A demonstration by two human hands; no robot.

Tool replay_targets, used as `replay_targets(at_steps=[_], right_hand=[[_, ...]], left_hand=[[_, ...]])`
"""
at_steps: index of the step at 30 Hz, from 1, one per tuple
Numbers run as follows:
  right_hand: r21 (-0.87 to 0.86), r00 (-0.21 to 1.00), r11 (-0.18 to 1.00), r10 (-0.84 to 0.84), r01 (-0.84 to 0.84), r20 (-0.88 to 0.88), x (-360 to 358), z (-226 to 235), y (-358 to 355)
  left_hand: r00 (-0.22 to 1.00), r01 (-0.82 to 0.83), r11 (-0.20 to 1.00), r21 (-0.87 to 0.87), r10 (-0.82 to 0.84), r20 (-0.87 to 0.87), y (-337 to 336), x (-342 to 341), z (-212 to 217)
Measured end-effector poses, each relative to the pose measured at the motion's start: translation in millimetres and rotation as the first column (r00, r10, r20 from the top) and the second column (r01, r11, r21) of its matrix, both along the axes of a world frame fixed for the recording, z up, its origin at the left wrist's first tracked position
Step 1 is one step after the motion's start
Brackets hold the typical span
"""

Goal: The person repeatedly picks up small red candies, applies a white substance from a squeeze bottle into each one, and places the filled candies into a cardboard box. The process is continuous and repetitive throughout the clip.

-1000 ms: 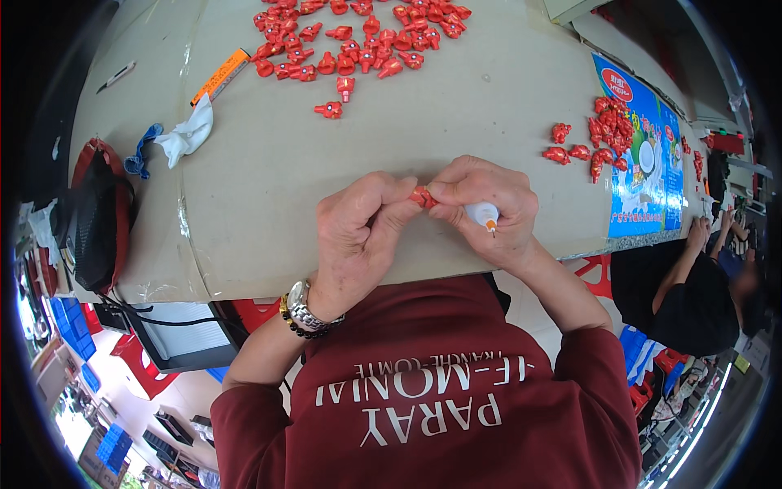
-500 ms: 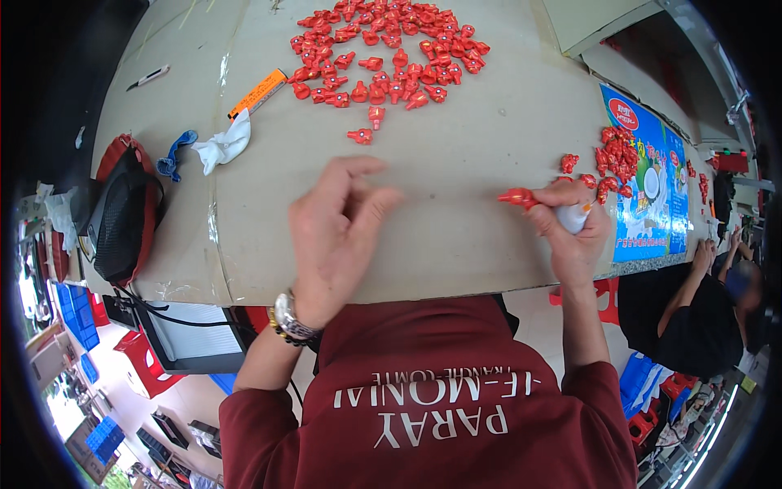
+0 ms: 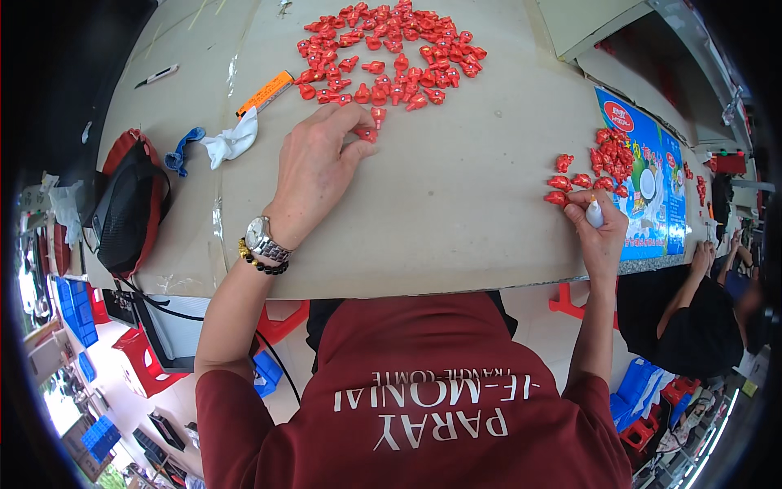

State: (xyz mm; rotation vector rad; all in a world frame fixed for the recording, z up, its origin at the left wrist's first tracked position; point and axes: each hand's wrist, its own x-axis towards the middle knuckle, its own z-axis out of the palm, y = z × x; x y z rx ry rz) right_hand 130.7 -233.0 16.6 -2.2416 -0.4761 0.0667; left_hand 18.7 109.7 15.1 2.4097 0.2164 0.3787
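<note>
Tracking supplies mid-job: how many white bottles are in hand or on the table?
1: the orange-tipped white bottle, held in the right hand. Any others could be hidden.

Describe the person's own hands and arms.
The left hand and right hand are ungloved; the sleeves are short and maroon. A silver watch and a black-and-gold beaded bracelet circle the left wrist. The right wrist is bare.

Head-worn fisheye, looking down, above table [image 3: 456,228]
</note>
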Motion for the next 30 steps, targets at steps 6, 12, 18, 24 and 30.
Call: replay_targets(at_steps=[6, 12, 18, 24, 30], right_hand=[[0.033, 0.999, 0.998, -0.049, 0.050, -0.016, -2, 7, -3], [0.397, 0.990, 0.918, 0.065, -0.009, -0.127, -24, 42, 41], [0.106, 0.909, 0.908, 0.387, -0.404, 0.156, -36, 48, 78], [0.262, 0.875, 0.867, 0.319, -0.425, 0.365, -45, 36, 93], [0.109, 0.730, 0.856, 0.358, -0.506, 0.582, -39, 34, 97]], left_hand=[[0.993, 0.013, 0.998, 0.061, -0.019, 0.113, -7, -5, -8], [0.999, 0.005, 0.494, -0.870, -0.041, -0.017, -42, -27, 10], [0.998, 0.025, -0.262, -0.965, -0.049, 0.039, -71, -40, 10], [0.999, 0.025, -0.488, -0.872, -0.013, 0.036, -77, -45, -2], [0.999, -0.041, -0.530, -0.847, -0.016, -0.038, -79, -45, 0]])
